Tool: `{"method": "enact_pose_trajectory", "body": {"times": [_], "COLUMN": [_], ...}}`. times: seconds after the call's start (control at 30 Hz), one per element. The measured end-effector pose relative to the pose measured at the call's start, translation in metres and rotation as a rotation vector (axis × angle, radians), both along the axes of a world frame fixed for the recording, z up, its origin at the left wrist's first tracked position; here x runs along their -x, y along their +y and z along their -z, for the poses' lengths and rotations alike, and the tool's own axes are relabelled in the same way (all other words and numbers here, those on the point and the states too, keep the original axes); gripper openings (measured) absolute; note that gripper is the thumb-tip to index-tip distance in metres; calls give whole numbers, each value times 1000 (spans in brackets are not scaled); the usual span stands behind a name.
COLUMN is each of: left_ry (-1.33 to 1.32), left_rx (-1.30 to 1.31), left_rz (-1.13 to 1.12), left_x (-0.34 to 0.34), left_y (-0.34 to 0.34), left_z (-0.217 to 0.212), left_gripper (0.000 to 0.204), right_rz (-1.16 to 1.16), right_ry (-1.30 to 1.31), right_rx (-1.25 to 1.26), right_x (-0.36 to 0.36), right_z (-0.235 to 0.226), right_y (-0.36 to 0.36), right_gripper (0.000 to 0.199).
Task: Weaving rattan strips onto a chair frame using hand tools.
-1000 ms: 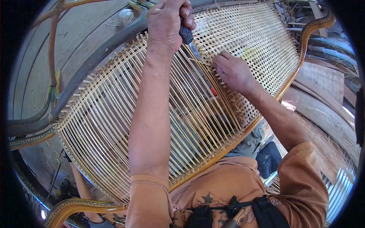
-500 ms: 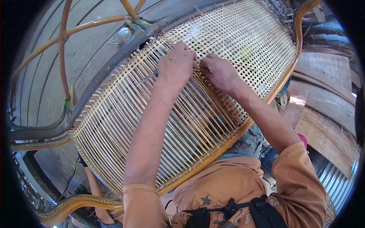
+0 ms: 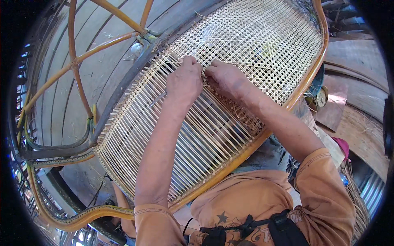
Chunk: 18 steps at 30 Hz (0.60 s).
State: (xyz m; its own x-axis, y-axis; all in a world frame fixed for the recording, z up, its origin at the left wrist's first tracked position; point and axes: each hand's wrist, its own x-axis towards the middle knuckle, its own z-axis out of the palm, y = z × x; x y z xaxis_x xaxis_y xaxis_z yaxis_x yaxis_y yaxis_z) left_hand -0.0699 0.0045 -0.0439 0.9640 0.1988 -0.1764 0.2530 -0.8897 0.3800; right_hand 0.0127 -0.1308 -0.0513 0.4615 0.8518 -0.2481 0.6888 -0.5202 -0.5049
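A large oval rattan chair seat (image 3: 213,123) lies tilted across the person's lap, its curved honey-coloured frame rim (image 3: 262,137) running along the near edge. The far half of the panel is already a tight open cane weave (image 3: 266,41); the near half is only parallel cane strands (image 3: 164,151) stretched side by side, too many to count.

Both hands work at the line where the woven part meets the bare strands. The left hand (image 3: 184,78) is curled with its fingertips pressed down into the cane, and a thin metal tool (image 3: 158,99) pokes out from under its heel; how it is gripped I cannot tell. The right hand (image 3: 223,76) sits just beside it, almost touching, fingers bent and pinching at a cane strand in the weave. The two forearms cross over the unwoven strands and hide part of them.

Behind the seat, to the left, a bent rattan chair frame (image 3: 76,65) with spokes meeting at one joint rests on the wooden plank floor (image 3: 53,102). A second curved frame piece (image 3: 82,215) with a dotted edge lies at the lower left. To the right, beyond the rim, a small round container (image 3: 320,98) stands on wooden boards (image 3: 361,119); its contents are not clear. The person wears an orange shirt (image 3: 242,201).
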Motion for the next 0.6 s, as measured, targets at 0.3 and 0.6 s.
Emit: {"method": "enact_pose_trajectory", "body": {"times": [0.3, 0.6], "left_ry": [64, -86], "left_rx": [-4, -76], "left_rz": [-35, -217], "left_x": [-6, 5], "left_y": [-5, 3], "left_z": [4, -5], "left_gripper": [18, 17], "right_rz": [-42, -48], "right_ry": [1, 47], "right_rx": [-75, 182], "right_x": [-6, -13], "right_z": [7, -17], "right_y": [-6, 11], "right_gripper": [10, 22]}}
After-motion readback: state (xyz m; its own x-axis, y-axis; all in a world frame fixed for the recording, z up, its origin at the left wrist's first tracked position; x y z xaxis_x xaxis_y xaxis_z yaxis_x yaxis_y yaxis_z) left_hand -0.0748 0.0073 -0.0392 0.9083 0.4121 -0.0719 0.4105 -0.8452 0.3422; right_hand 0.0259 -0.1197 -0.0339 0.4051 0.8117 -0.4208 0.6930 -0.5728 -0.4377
